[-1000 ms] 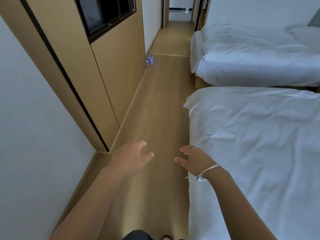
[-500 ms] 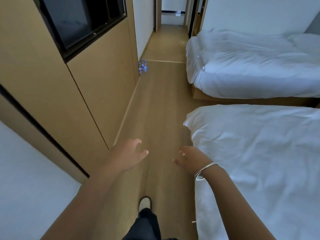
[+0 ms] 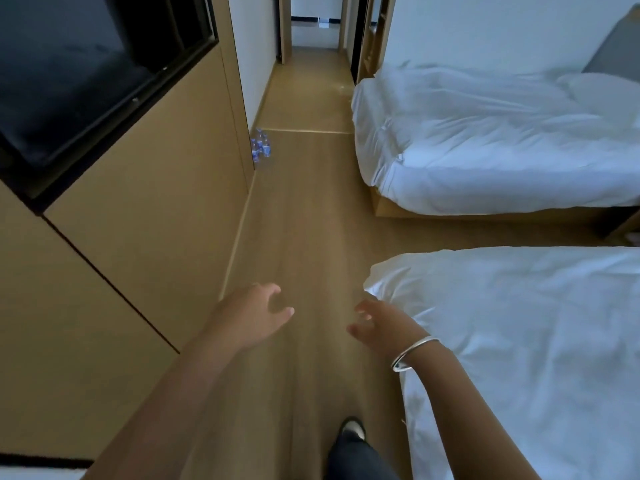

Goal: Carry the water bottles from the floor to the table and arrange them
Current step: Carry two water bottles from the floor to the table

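Observation:
A small cluster of clear water bottles (image 3: 260, 147) with blue labels stands on the wooden floor, far ahead against the end of the wooden wall panel. My left hand (image 3: 251, 315) is held out in front of me, empty, fingers loosely spread. My right hand (image 3: 379, 323), with a silver bangle on the wrist, is also out in front, empty, fingers apart. Both hands hover above the floor, well short of the bottles. No table is in view.
A wooden panel wall (image 3: 149, 188) with a black screen (image 3: 79, 74) runs along the left. Two beds with white bedding stand on the right, the near bed (image 3: 519, 341) beside my right arm and the far bed (image 3: 485, 143). A floor strip leads to a corridor (image 3: 311, 81). My shoe (image 3: 353, 427) steps forward.
I have walked forward along the aisle: the bottles and the far bed are closer, the wall panel has slid past on the left. Both hands stay open and empty.

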The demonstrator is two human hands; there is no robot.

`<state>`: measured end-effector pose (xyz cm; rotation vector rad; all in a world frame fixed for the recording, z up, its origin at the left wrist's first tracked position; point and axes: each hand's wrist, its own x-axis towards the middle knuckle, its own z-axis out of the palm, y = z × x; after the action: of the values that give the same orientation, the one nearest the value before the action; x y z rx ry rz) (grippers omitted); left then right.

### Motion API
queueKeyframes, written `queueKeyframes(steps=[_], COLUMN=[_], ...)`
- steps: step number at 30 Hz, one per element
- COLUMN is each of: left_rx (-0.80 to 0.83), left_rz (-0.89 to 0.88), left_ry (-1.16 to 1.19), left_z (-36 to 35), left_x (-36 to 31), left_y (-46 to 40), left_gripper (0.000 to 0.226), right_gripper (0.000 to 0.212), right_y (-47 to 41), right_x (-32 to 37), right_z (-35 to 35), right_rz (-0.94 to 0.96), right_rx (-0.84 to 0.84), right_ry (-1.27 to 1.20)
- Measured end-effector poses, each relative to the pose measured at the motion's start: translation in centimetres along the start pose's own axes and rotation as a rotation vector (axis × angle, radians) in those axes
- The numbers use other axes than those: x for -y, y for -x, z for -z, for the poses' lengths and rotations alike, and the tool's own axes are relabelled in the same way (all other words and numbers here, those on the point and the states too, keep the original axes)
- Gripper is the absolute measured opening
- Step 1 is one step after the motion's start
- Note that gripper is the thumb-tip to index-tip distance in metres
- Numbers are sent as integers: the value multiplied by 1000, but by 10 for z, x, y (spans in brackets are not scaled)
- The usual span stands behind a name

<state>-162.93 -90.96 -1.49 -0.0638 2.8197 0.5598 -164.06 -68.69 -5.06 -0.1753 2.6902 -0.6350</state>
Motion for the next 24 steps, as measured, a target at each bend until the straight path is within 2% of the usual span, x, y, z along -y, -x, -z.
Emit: queueKeyframes(steps=[8, 18, 24], left_rx=[-9, -56, -70], left_rz=[-5, -10, 49], left_ry=[-21, 19, 28], left_z=[25, 78, 109], left_x=[-3, -54, -47], left_y=[-148, -372, -467], left_gripper=[56, 54, 56], right_gripper=[48, 48, 48], right_y=[-141, -348, -455], right_x=[-4, -24, -8], right_z=[54, 165, 201], right_rz=[3, 30, 69], right_rx=[4, 5, 51], right_ry=[-2, 34, 24])
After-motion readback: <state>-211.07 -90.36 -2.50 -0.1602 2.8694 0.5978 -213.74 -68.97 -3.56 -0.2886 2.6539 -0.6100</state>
